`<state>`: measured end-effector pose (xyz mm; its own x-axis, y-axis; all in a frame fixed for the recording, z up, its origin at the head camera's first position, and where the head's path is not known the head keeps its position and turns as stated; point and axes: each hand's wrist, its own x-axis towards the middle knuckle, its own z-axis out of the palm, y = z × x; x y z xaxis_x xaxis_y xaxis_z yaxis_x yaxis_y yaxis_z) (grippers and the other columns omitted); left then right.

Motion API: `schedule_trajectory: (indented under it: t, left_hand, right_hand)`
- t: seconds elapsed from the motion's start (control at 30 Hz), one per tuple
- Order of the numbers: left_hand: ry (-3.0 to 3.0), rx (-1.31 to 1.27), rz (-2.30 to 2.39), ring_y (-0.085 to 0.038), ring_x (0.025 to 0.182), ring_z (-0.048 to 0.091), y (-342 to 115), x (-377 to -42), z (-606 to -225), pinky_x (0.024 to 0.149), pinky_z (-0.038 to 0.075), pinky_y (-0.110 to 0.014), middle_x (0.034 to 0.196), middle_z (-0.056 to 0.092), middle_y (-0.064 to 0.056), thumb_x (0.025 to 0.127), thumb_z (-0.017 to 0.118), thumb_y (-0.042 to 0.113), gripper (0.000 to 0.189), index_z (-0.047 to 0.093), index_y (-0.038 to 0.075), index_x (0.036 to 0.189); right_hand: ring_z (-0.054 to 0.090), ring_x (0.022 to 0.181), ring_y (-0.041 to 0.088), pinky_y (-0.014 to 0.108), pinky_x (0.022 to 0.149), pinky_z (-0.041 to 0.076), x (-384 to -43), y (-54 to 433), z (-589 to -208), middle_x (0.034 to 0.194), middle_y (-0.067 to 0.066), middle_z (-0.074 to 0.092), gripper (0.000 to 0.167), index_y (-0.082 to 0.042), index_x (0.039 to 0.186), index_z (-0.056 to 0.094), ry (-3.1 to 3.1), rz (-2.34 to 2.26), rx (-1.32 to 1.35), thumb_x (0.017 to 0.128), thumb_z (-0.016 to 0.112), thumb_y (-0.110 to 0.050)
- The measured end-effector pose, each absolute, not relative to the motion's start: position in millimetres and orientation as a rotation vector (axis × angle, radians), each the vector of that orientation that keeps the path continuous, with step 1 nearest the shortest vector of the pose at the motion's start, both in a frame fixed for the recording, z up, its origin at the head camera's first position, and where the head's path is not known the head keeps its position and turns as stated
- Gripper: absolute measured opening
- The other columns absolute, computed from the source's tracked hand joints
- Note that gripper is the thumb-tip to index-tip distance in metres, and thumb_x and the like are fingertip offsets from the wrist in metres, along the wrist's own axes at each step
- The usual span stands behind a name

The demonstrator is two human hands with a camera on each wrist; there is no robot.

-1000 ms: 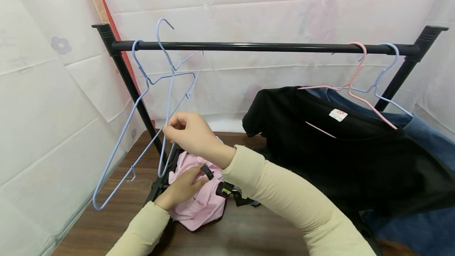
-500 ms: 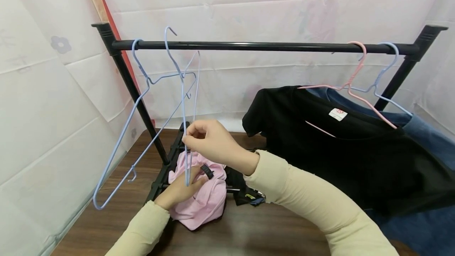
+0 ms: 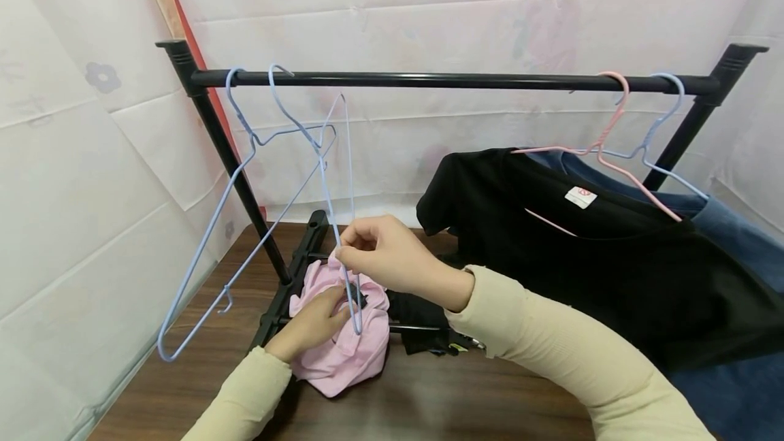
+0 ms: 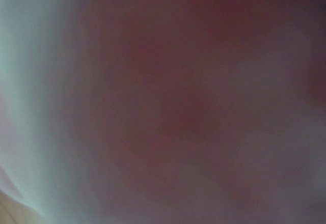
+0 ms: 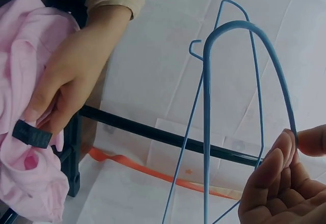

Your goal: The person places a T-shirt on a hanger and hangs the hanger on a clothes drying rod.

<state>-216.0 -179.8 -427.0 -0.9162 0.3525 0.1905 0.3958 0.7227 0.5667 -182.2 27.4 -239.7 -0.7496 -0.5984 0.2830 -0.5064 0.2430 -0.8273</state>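
Observation:
My right hand (image 3: 398,254) pinches one side of a light blue wire hanger (image 3: 328,189) between thumb and fingers. The hanger slants, and its hook overlaps the black rail (image 3: 429,80) in the head view. Lower down, my left hand (image 3: 315,322) lies on a bunched pink garment (image 3: 343,366) near the rack's foot. In the right wrist view, that hand grips the pink cloth beside its black label (image 5: 31,134). The hanger's rounded end (image 5: 239,24) stands close to my right fingers there. The left wrist view is dark and blurred.
Another blue hanger (image 3: 251,136) hangs bare at the rail's left end. At the right hang a black T-shirt (image 3: 551,291) on a pink hanger (image 3: 614,121) and a blue shirt (image 3: 741,250) behind it. A black item (image 3: 422,335) lies beside the pink garment.
My right hand has moved right and down with the hanger, so its hook has dropped from above the rail to rail height. My left hand has stayed on the pink garment.

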Motion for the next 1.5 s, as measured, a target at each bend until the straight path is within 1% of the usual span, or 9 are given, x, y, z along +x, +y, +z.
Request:
schedule_trajectory:
  t: [0.1, 0.3, 0.4, 0.53, 0.6, 0.7, 1.07, 1.33, 1.5]
  left_hand:
    - [-2.873, -0.603, -0.969, -0.032, 0.127, 0.054, -179, -215, -426, 0.107, 0.041, -0.051, 0.132, 0.061, -0.016, 0.098, 0.057, 0.018, 0.038, 0.055, 0.003, 0.133]
    - [-2.899, -0.563, -0.96, -0.035, 0.13, 0.052, -178, -215, -425, 0.109, 0.039, -0.052, 0.135, 0.057, -0.021, 0.099, 0.056, 0.021, 0.044, 0.051, -0.001, 0.137]
    - [-2.893, -0.56, -0.948, -0.035, 0.128, 0.053, -178, -214, -426, 0.108, 0.04, -0.052, 0.134, 0.058, -0.022, 0.099, 0.057, 0.02, 0.044, 0.052, -0.002, 0.136]
    - [-2.88, -0.563, -0.935, -0.032, 0.121, 0.058, -178, -213, -427, 0.104, 0.044, -0.051, 0.124, 0.063, -0.017, 0.098, 0.058, 0.02, 0.036, 0.058, 0.001, 0.128]
    - [-2.876, -0.565, -0.919, -0.029, 0.116, 0.06, -178, -213, -427, 0.101, 0.045, -0.05, 0.119, 0.065, -0.014, 0.097, 0.058, 0.02, 0.031, 0.06, 0.003, 0.124]
    - [-2.877, -0.557, -0.898, -0.028, 0.114, 0.06, -178, -213, -429, 0.1, 0.045, -0.049, 0.117, 0.065, -0.013, 0.097, 0.059, 0.02, 0.03, 0.06, 0.004, 0.123]
    - [-2.894, -0.525, -0.889, -0.036, 0.126, 0.055, -178, -213, -429, 0.107, 0.041, -0.051, 0.13, 0.06, -0.021, 0.098, 0.058, 0.022, 0.042, 0.055, -0.001, 0.133]
    - [-2.885, -0.521, -0.899, -0.035, 0.123, 0.056, -178, -212, -429, 0.106, 0.042, -0.051, 0.127, 0.062, -0.019, 0.097, 0.059, 0.022, 0.039, 0.057, 0.0, 0.13]
    - [-2.901, -0.506, -0.915, -0.035, 0.127, 0.054, -178, -213, -429, 0.108, 0.04, -0.051, 0.132, 0.06, -0.02, 0.098, 0.058, 0.023, 0.042, 0.055, 0.0, 0.133]
  right_hand:
    - [0.054, 0.065, 0.006, 0.021, 0.063, 0.046, -179, 36, -239, 0.07, -0.003, 0.058, 0.012, -0.005, 0.084, 0.067, 2.43, -1.519, -1.068, 0.09, 0.059, -0.013]
    - [0.054, 0.064, 0.008, 0.022, 0.059, 0.045, -174, 54, -243, 0.069, -0.002, 0.058, 0.012, -0.007, 0.081, 0.065, 2.454, -1.52, -1.083, 0.091, 0.062, -0.012]
    - [0.053, 0.063, 0.008, 0.022, 0.057, 0.044, -173, 62, -247, 0.069, -0.002, 0.057, 0.012, -0.008, 0.08, 0.065, 2.471, -1.499, -1.099, 0.091, 0.062, -0.011]
    - [0.053, 0.061, 0.008, 0.021, 0.055, 0.042, -171, 74, -251, 0.068, -0.003, 0.057, 0.012, -0.009, 0.08, 0.066, 2.491, -1.471, -1.093, 0.091, 0.063, -0.012]
    - [0.054, 0.061, 0.008, 0.022, 0.054, 0.043, -171, 79, -253, 0.068, -0.004, 0.059, 0.011, -0.01, 0.081, 0.067, 2.511, -1.469, -1.087, 0.091, 0.064, -0.012]
    - [0.057, 0.062, 0.008, 0.022, 0.056, 0.047, -172, 88, -255, 0.069, -0.002, 0.061, 0.01, -0.009, 0.082, 0.069, 2.523, -1.497, -1.08, 0.091, 0.065, -0.011]
    - [0.06, 0.064, 0.01, 0.026, 0.065, 0.056, -183, 121, -264, 0.076, 0.011, 0.064, 0.01, -0.003, 0.087, 0.07, 2.523, -1.608, -0.977, 0.093, 0.065, -0.01]
    - [0.055, 0.064, 0.009, 0.023, 0.063, 0.05, -191, 141, -273, 0.076, 0.007, 0.06, 0.012, -0.003, 0.088, 0.068, 2.539, -1.665, -0.863, 0.094, 0.064, -0.012]
    - [0.053, 0.064, 0.008, 0.025, 0.063, 0.049, -195, 150, -280, 0.074, 0.001, 0.058, 0.011, -0.005, 0.088, 0.068, 2.572, -1.677, -0.802, 0.094, 0.064, -0.013]
